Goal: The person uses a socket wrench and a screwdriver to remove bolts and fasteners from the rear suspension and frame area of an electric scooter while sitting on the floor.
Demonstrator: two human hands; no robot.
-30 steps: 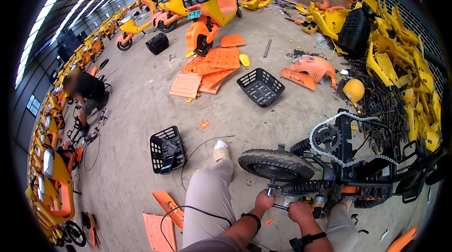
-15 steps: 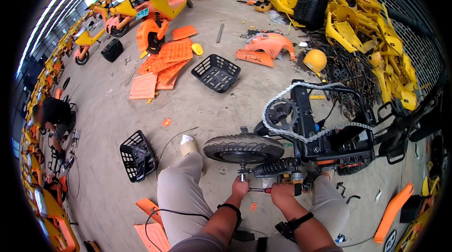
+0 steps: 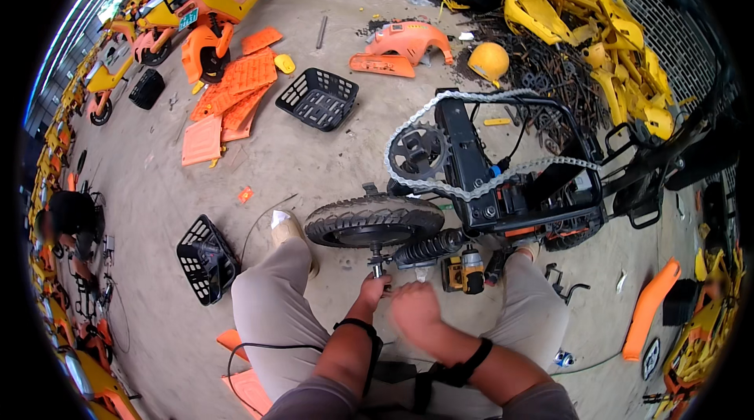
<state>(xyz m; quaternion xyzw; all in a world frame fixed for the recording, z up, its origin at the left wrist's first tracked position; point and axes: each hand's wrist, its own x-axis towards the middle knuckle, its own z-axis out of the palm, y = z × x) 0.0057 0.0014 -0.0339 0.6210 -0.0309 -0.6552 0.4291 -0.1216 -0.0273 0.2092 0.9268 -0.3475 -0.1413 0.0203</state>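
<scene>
A black-tyred wheel (image 3: 375,220) lies on its side in front of me, its axle pointing toward me. My left hand (image 3: 374,290) is closed around the head of a ratchet wrench, whose silver socket (image 3: 378,267) sits at the axle end. Beside it, my right hand (image 3: 418,313) is curled and blurred by motion; the wrench handle is hidden by it. A black coil-spring shock absorber (image 3: 430,249) runs right from the axle. Past it stands a yellow and black cordless power tool (image 3: 463,271), touched by neither hand.
The black vehicle frame (image 3: 503,161) with a loose silver chain (image 3: 390,155) lies at right. Black baskets (image 3: 318,98) and orange panels (image 3: 236,89) are on the floor. Yellow parts (image 3: 550,12) are heaped at back right. At far left a person (image 3: 69,216) crouches near scooters.
My right hand has swung left, close to my left hand, and the red-handled ratchet wrench no longer shows. My view has shifted right, so the scene sits further left.
</scene>
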